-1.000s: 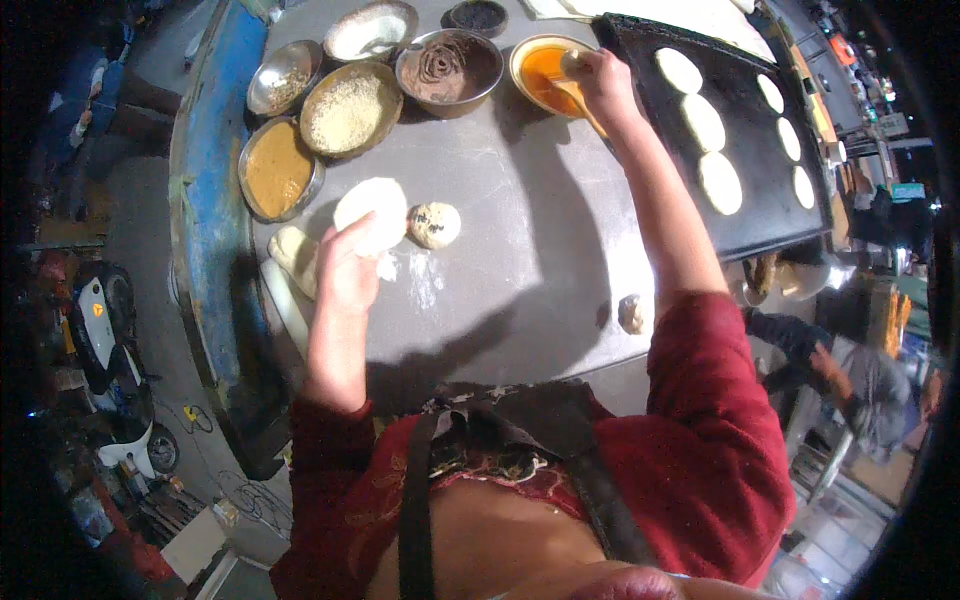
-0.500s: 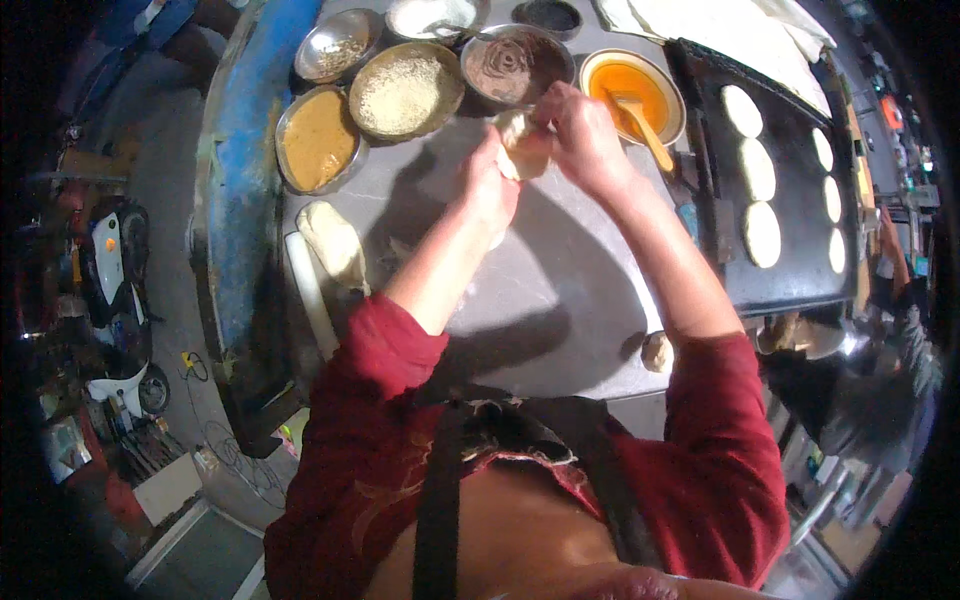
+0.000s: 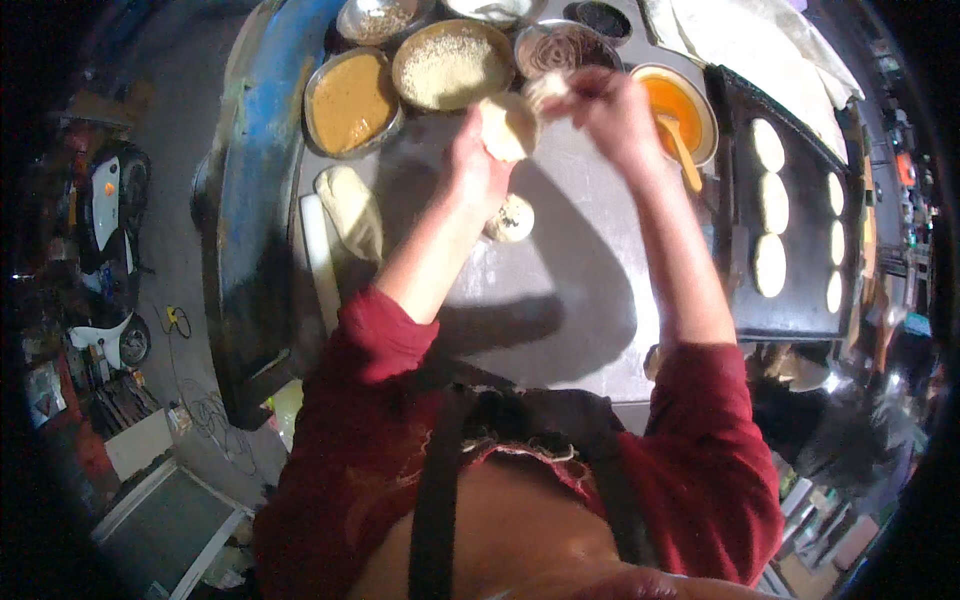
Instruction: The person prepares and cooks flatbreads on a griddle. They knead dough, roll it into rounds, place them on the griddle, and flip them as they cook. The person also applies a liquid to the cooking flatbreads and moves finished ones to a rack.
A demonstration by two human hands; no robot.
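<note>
Apart go the hands: the right hand (image 3: pixel 615 115) has been drawn off, a pale scrap (image 3: pixel 547 90) pinched blurrily; by the left hand (image 3: pixel 475 165) the dough disc (image 3: pixel 507 128) is gripped above the desk (image 3: pixel 570 235), seemingly for steadiness.

The dough disc (image 3: pixel 507 128) is coloured cream, the desk (image 3: pixel 485 272) grey, the tray (image 3: pixel 808 215) black, the sleeves (image 3: pixel 702 410) dark red; the brown paste (image 3: pixel 560 50) is patterned with swirls.

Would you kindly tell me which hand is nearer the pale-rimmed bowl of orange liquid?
The right hand: it is just left of the bowl, while the left hand is farther left.
</note>
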